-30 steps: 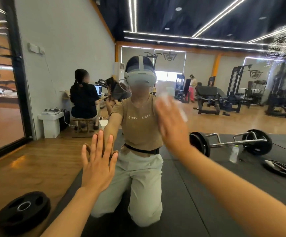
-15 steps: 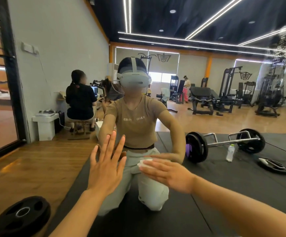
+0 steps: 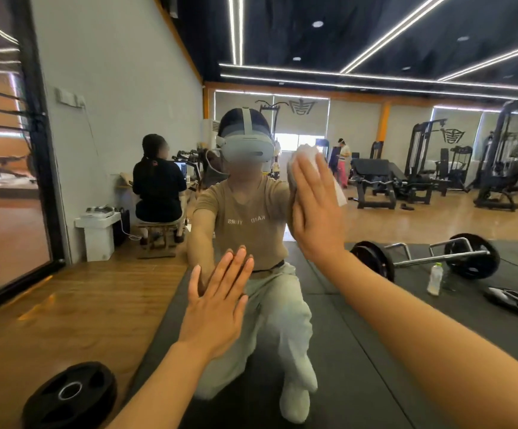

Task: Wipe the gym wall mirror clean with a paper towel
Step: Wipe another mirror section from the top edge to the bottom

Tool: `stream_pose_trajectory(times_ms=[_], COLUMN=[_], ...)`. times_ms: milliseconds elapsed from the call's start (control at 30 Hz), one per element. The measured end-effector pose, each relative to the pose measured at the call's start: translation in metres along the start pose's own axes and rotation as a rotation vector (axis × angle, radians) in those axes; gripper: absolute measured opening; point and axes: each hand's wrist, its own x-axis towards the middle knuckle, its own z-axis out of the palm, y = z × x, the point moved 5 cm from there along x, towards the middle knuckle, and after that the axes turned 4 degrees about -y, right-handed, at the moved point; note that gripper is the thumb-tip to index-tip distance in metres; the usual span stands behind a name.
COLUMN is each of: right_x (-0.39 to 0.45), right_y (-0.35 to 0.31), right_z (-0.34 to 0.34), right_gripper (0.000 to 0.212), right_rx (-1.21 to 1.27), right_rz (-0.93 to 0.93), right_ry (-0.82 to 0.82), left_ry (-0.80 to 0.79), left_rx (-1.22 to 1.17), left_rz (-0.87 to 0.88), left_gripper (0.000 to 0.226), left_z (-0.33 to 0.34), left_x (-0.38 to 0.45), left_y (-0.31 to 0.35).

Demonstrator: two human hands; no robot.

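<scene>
Mirror (image 3: 375, 187): fills the view straight ahead; it shows the kneeling person's own reflection and the gym behind. No streaks or smears can be made out on it from here.
Towel (image 3: 305, 156): white, crumpled, pinned flat against the glass at about head height, right of the reflected headset. A loose corner sticks out at the right edge of the palm.
Right hand (image 3: 316, 212): fingers straight and together, palm pressing the towel to the glass. It grips nothing, so only pressure keeps the towel in place.
Left hand (image 3: 217, 308): fingers straight and slightly spread, flat on the glass lower down, apparently as a brace. It holds nothing.
Risk, towel: with no fingers curled round it, a fast stroke or a lighter press could let it slide out and drop to the mat (image 3: 359, 351).
Risk, prints: the bare left palm is likely to leave a mark on the glass, and that spot will need a pass too.
Risk, coverage: the wad is small beside so wide a mirror, so patches are easily missed, and a loose corner may drag and smear.
Risk, floor: a plate (image 3: 70, 394) lies near the left arm, and a barbell (image 3: 424, 257), bottle (image 3: 435, 278) and second plate (image 3: 513, 300) show in the reflection; shuffling sideways on the knees could knock them.
</scene>
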Motion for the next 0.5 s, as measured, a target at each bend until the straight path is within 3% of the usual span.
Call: stream_pose_trajectory(times_ms=[233, 300, 400, 500], right_x=[-0.125, -0.158, -0.193, -0.192], right_y=[-0.01, -0.01, -0.016, -0.017], right_z=[0.029, 0.034, 0.042, 0.045], right_gripper=[0.045, 0.05, 0.072, 0.077], right_rx=[-0.095, -0.16, -0.266, -0.292], right_rz=[-0.496, -0.624, -0.831, -0.913], right_ry=[-0.363, -0.419, -0.473, -0.481], left_ry=[-0.052, -0.032, 0.047, 0.1], left_rx=[-0.173, -0.24, -0.273, -0.233], left_rz=[0.043, 0.046, -0.066, -0.255], left_gripper=[0.067, 0.066, 0.065, 0.066], left_z=[-0.005, -0.013, -0.026, -0.031], left_x=[-0.002, -0.005, -0.01, -0.019], left_y=[-0.002, -0.008, -0.031, -0.067])
